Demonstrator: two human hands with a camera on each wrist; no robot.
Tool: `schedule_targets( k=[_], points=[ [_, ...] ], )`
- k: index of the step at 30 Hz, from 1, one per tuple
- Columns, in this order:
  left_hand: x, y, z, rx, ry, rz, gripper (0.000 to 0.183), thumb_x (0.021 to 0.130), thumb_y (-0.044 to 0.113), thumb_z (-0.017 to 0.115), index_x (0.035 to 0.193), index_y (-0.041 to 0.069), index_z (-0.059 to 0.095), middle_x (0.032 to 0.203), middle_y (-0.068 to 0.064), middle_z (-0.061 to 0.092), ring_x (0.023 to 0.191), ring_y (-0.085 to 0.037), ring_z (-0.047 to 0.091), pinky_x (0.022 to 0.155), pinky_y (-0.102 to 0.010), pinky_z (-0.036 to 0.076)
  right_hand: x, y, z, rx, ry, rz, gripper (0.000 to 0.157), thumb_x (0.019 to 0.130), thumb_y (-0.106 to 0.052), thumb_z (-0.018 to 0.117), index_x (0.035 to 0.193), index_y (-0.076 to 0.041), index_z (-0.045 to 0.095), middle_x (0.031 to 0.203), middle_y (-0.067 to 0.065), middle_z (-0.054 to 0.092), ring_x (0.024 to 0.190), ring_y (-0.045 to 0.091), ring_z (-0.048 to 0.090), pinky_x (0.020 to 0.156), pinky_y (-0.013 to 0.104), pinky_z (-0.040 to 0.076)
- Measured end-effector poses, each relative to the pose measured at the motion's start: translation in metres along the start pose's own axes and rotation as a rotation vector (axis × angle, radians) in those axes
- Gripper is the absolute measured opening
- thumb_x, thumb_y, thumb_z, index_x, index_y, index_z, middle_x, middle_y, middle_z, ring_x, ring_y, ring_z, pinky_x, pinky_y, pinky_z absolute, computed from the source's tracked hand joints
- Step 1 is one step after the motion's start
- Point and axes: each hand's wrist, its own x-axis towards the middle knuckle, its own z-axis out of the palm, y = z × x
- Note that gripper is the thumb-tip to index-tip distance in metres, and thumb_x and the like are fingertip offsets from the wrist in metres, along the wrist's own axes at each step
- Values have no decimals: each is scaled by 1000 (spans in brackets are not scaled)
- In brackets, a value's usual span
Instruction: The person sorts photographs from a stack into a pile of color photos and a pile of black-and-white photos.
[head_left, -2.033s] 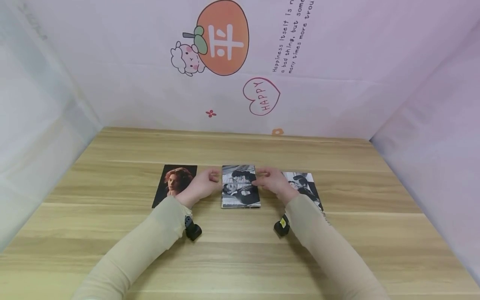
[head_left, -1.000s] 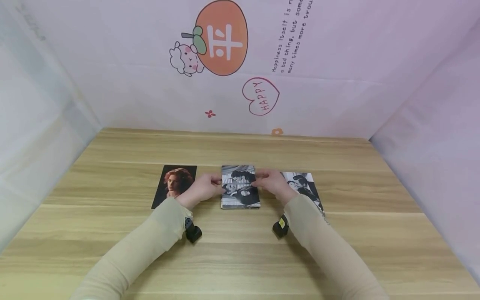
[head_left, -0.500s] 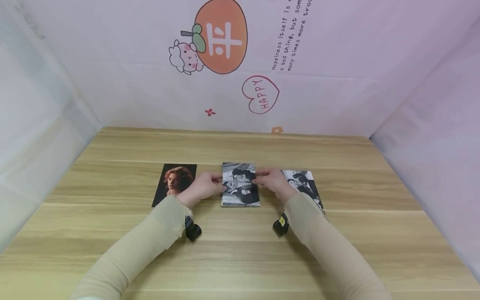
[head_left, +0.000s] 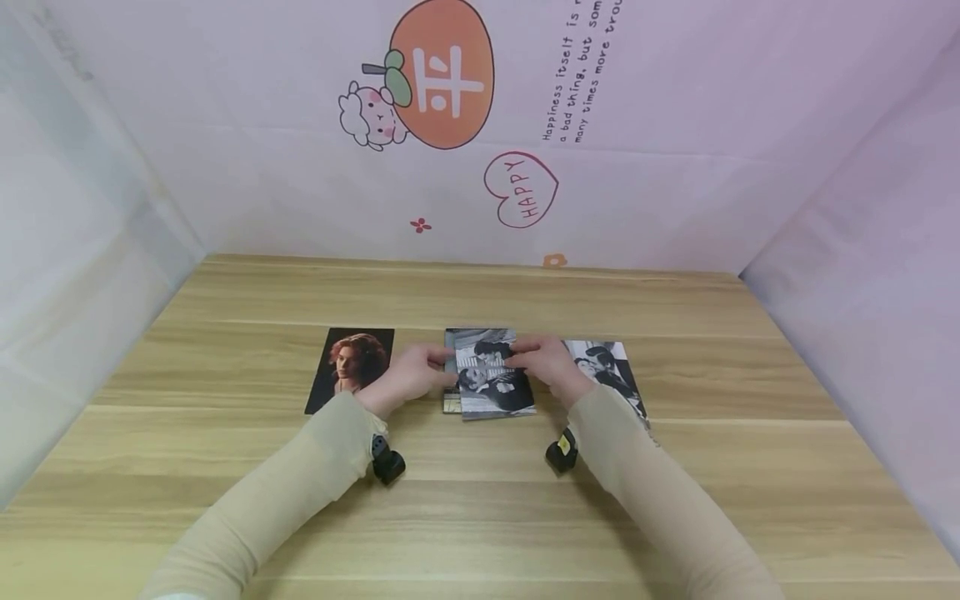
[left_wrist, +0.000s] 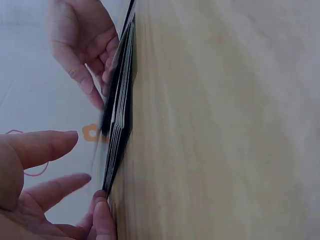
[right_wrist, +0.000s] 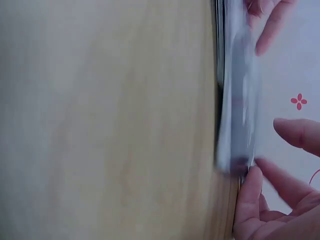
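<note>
Closest to me across the feed, two pale sleeves, left (head_left: 270, 492) and right (head_left: 660, 492), reach over the wood-grained table (head_left: 480, 533), each with a small black wrist unit, one by the left cuff (head_left: 387, 464) and one by the right cuff (head_left: 562, 452). Beyond them I have the left hand (head_left: 408, 373) at the left side of a stack of cards (head_left: 452, 406); its thumb and fingers are apart, with the lower fingertips touching the stack's edge. Opposite, I have the right hand (head_left: 551, 365) at the right edge of the top card (head_left: 493, 387), thumb and fingers spread; blur on my right wrist view means I can't tell whether it pinches that card. The top card, a black-and-white picture, lies skewed to the right on the stack, between the two hands. Left of the left hand I see a dark portrait card (head_left: 348, 362), partly behind the wrist; right of the right hand, another black-and-white card (head_left: 611, 371), partly covered by the forearm. Farthest off hangs a white backdrop (head_left: 285, 192) with an orange fruit drawing (head_left: 476, 58) and a red "HAPPY" heart (head_left: 522, 190).
</note>
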Motion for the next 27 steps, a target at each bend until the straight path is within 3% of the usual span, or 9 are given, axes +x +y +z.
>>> schedule_targets(
  k=[8,12,15,19,22,27],
  points=[
    [-2,3,3,36,-2,-28,50,84,13,66,129,-6,54,128,-22,57,115,-31,54,99,-44,44,-3,2,0,52,16,-7,53,86,-5,62,136,3,45,137,23,48,119,35,54,98,39,48],
    [-3,4,1,55,-5,-23,49,85,16,66,129,-3,55,126,-19,58,108,-28,55,95,-42,46,-7,2,-4,9,-3,8,54,88,-8,61,138,2,43,139,22,47,119,36,53,100,41,46],
    [-3,5,1,125,-6,-7,47,84,18,67,126,-1,59,119,-16,62,96,-24,56,87,-39,48,-9,0,-7,-25,-19,20,54,88,-12,61,138,1,43,139,21,46,119,37,54,101,42,45],
    [-4,7,3,202,-12,-1,44,83,21,69,122,1,62,123,-15,61,108,-27,57,100,-45,39,-10,-1,-9,-53,-30,29,54,88,-14,61,137,3,44,140,21,46,119,37,54,101,42,45],
    [-5,8,5,190,-12,-9,44,83,21,69,121,1,63,128,-15,59,120,-32,51,108,-53,28,-11,-1,-9,-54,-34,38,54,88,-15,61,137,2,44,139,21,47,119,36,54,102,43,44],
    [-6,9,6,132,3,3,47,84,20,68,125,0,60,128,-17,59,122,-35,49,109,-54,25,-12,-1,-9,0,-39,38,54,89,-12,60,137,5,43,141,23,44,121,35,53,103,42,44]
  ],
)
